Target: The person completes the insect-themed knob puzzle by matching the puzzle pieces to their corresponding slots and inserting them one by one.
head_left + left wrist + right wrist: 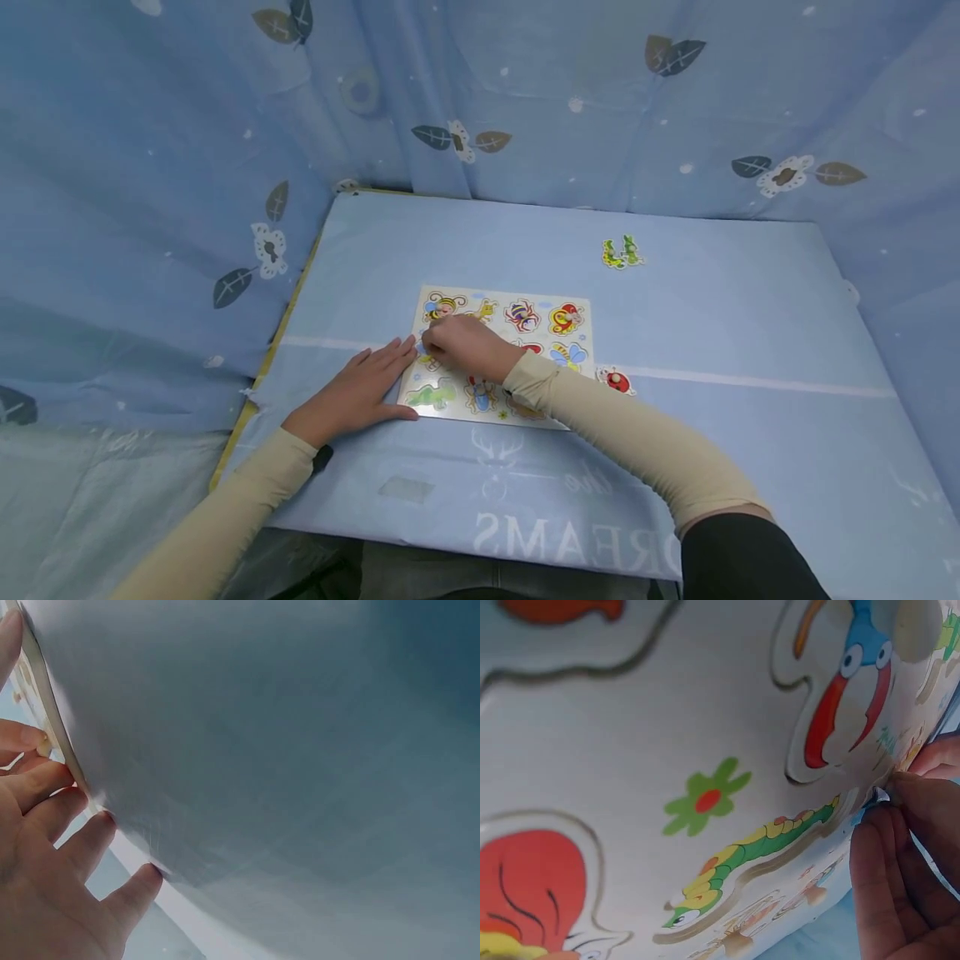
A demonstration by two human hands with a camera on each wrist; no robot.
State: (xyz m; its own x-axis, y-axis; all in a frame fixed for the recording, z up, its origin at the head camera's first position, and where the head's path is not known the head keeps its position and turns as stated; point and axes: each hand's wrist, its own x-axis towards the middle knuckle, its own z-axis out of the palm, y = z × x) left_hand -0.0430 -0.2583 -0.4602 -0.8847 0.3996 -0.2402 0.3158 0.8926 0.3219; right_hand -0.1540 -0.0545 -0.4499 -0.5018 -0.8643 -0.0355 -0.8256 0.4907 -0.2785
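A white puzzle board with colourful insect pictures lies flat on the table. My left hand rests at its left side, fingers stretched out and fingertips against the board's edge; in the left wrist view, the left hand shows these spread fingers. Over the board's left part, my right hand pinches a small puzzle piece, mostly hidden by the fingers. Close up, the right hand has thumb and fingertips together at the board's surface. Near there are a caterpillar picture and a blue-and-red beetle picture.
A loose ladybird piece lies just right of the board. Farther back lie a caterpillar piece and a green insect piece, side by side. Blue patterned curtains enclose the cloth-covered table behind and at the sides.
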